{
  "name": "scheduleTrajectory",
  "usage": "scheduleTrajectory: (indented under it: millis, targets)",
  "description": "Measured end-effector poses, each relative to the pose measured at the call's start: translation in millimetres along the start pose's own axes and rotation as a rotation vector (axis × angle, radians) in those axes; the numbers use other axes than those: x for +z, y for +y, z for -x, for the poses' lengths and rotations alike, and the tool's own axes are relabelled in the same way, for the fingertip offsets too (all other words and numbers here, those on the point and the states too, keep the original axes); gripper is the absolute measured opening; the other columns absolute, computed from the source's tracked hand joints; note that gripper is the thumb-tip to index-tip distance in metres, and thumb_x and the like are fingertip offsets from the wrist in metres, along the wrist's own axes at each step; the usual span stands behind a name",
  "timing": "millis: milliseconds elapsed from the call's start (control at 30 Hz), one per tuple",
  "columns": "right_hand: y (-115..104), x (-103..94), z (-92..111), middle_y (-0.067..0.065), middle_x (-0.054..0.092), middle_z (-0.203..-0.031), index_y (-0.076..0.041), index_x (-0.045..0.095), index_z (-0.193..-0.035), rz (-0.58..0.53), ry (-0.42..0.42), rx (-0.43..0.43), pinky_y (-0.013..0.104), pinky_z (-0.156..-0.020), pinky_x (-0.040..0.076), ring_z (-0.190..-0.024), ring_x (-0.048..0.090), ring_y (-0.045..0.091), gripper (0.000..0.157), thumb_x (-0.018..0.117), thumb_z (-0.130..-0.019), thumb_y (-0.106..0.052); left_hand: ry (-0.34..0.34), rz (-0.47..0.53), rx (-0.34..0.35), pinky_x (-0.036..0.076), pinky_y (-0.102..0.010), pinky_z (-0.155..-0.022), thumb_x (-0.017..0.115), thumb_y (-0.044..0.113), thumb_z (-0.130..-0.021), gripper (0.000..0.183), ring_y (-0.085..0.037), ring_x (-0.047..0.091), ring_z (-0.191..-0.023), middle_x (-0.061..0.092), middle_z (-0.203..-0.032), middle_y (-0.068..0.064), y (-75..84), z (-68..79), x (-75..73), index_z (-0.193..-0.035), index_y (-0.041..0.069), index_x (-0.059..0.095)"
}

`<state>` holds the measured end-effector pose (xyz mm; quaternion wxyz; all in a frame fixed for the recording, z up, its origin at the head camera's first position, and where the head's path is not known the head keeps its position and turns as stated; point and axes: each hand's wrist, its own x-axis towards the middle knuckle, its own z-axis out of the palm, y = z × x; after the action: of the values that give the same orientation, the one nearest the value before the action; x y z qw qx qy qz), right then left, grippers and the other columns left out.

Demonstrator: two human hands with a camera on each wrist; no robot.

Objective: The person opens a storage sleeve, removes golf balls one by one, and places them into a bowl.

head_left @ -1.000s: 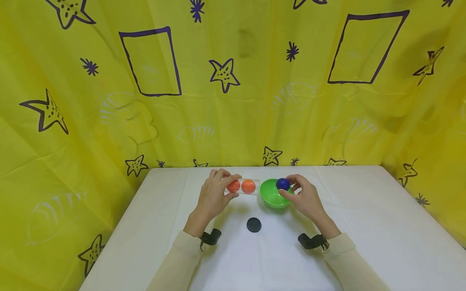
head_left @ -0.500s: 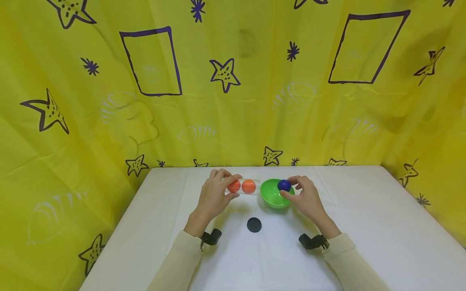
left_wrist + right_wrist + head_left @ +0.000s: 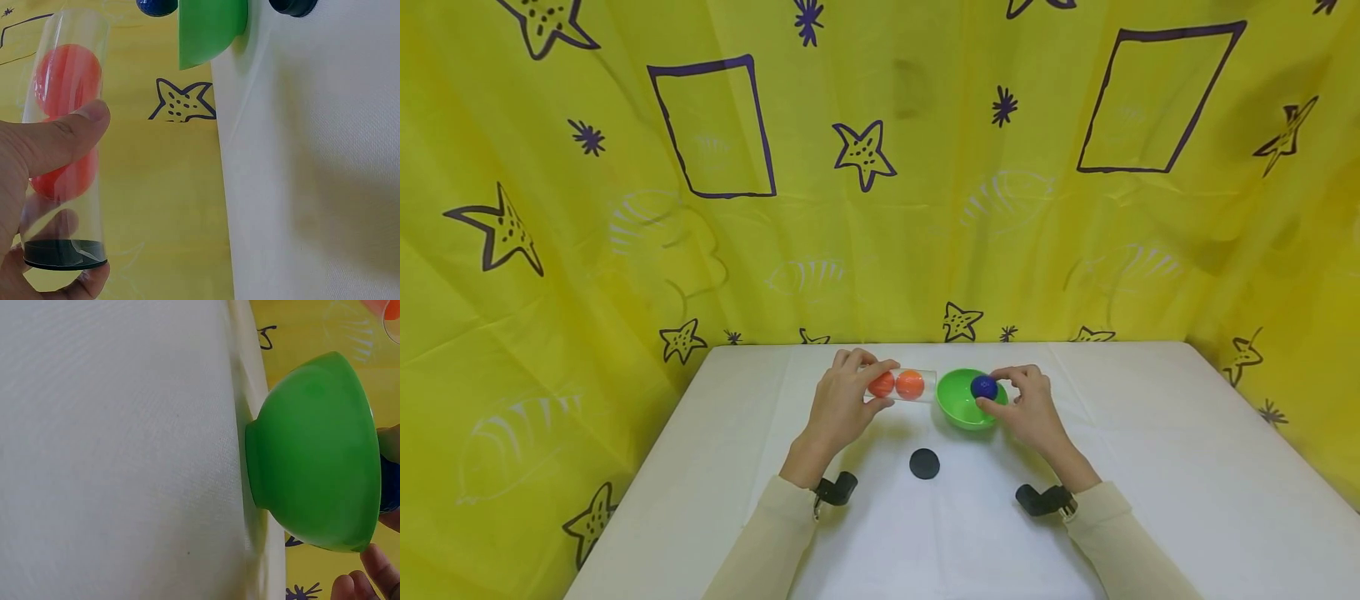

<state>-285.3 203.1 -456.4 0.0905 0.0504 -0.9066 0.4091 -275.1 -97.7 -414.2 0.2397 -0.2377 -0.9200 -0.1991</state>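
Note:
My left hand (image 3: 841, 400) grips a clear tube (image 3: 84, 219), lying sideways in the head view, its clear end toward the bowl. Inside sit two orange balls (image 3: 910, 385), and a black cap (image 3: 62, 255) closes the end near my palm. Between thumb and fingers of my right hand (image 3: 1033, 408) is a dark blue ball (image 3: 984, 387), over the right part of a green bowl (image 3: 957, 407). The right wrist view shows the bowl's outside, which hides most of the ball. A fingertip there appears close to the rim; contact is unclear.
A black round disc (image 3: 924, 463), like a cap, lies on the white table (image 3: 880, 550) nearer to me than the bowl. Behind the table hangs a yellow curtain (image 3: 865, 250) with stars. Each wrist wears a black camera mount.
My right hand has brought the blue ball slightly lower over the bowl. Within the tube, the orange ball nearer the bowl has shifted slightly left. My left hand is almost still.

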Motion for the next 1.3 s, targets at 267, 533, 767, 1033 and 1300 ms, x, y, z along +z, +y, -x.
scheduleTrajectory:
  millis: [267,533,767,1033,1300]
  targets:
    - [2.2,3.5,0.6,0.023,0.044,-0.131,-0.006,0.062,-0.13,-0.003,-0.034,0.019,0.039,-0.089,0.042,-0.123,0.036,0.036,0.052,0.079,-0.09,-0.033,0.002,0.005,0.006,0.05,-0.035,-0.075,0.089,0.025,-0.079,0.051,-0.024,0.054,-0.11,0.063,-0.115,-0.003,-0.4,0.4,0.1,-0.127,0.027,0.072]
    - [3.8,4.4,0.9,0.022,0.044,-0.132,-0.006,0.062,-0.131,0.006,-0.047,0.033,0.039,-0.088,0.042,-0.123,0.038,0.036,0.052,0.078,-0.09,-0.034,0.016,-0.001,0.018,0.05,-0.036,-0.075,0.09,0.026,-0.078,0.051,-0.024,0.054,-0.11,0.063,-0.114,-0.003,-0.1,0.1,0.4,-0.126,0.027,0.072]
    - [6.9,4.7,-0.1,0.021,0.045,-0.132,-0.007,0.062,-0.131,0.014,-0.041,0.028,0.037,-0.086,0.042,-0.121,0.04,0.037,0.051,0.078,-0.09,-0.034,0.021,-0.008,0.024,0.049,-0.035,-0.074,0.09,0.026,-0.078,0.051,-0.023,0.054,-0.108,0.063,-0.113,-0.002,-0.2,0.1,0.9,-0.125,0.027,0.072]
    - [6.1,4.1,0.2,0.022,0.045,-0.132,-0.007,0.063,-0.129,0.009,-0.037,0.015,0.037,-0.084,0.042,-0.121,0.04,0.037,0.048,0.077,-0.091,-0.033,0.005,0.002,0.009,0.047,-0.033,-0.076,0.091,0.024,-0.077,0.052,-0.022,0.054,-0.109,0.062,-0.112,-0.002,-0.1,0.1,1.0,-0.126,0.027,0.072]
    - [3.1,3.2,1.0,0.02,0.048,-0.127,-0.007,0.067,-0.122,-0.002,-0.005,-0.017,0.035,-0.084,0.042,-0.12,0.043,0.035,0.035,0.074,-0.094,-0.026,0.003,-0.012,0.015,0.047,-0.033,-0.075,0.09,0.026,-0.077,0.051,-0.023,0.053,-0.109,0.062,-0.113,-0.002,-1.3,0.7,1.9,-0.125,0.027,0.072]
